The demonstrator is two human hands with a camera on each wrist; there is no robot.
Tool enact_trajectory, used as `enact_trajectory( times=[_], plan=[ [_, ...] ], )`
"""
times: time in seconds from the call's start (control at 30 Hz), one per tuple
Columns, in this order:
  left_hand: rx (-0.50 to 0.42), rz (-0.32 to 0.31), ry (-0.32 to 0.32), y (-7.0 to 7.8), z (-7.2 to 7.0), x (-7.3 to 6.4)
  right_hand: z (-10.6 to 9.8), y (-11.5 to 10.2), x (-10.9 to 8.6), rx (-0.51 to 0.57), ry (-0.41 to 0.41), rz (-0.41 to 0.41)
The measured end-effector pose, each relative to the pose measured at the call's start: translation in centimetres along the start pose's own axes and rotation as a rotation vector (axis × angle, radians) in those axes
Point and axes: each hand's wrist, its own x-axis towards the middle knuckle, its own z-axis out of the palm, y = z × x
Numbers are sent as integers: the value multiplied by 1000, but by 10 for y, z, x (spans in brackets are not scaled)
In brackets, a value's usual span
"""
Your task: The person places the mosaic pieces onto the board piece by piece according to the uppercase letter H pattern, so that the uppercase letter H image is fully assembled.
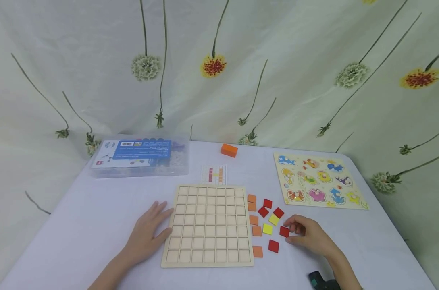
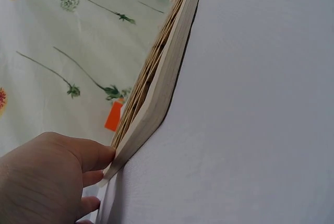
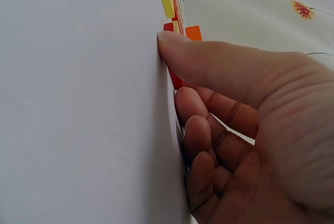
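A wooden grid board [image 1: 209,225] with square cells lies on the table. Along its left side rests my left hand [image 1: 148,228], fingers spread and relaxed, the thumb and fingertips touching the edge; the left wrist view shows the thumb against the board's frame [image 2: 156,101]. Right of the board, my right hand [image 1: 311,235] has its thumb and index finger at the edges of a red square tile [image 1: 284,231], other fingers curled in. Around it lie more red tiles [image 1: 273,246], two yellow tiles [image 1: 267,229] and several orange tiles [image 1: 256,231] beside the board.
Behind the board lies a small pattern card [image 1: 214,175], with an orange block [image 1: 229,150] beyond. A clear plastic box [image 1: 141,157] with a blue label stands back left. A sea-animal puzzle board [image 1: 317,181] lies back right. Near my right forearm sits a black object [image 1: 322,281].
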Motion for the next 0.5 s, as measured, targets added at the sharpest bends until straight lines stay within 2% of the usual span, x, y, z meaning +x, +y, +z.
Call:
enact_trajectory(
  times=[0.5],
  plan=[
    [-6,-17,-16,-1,1,-1,0,3,1,-1,5,-1]
  ],
)
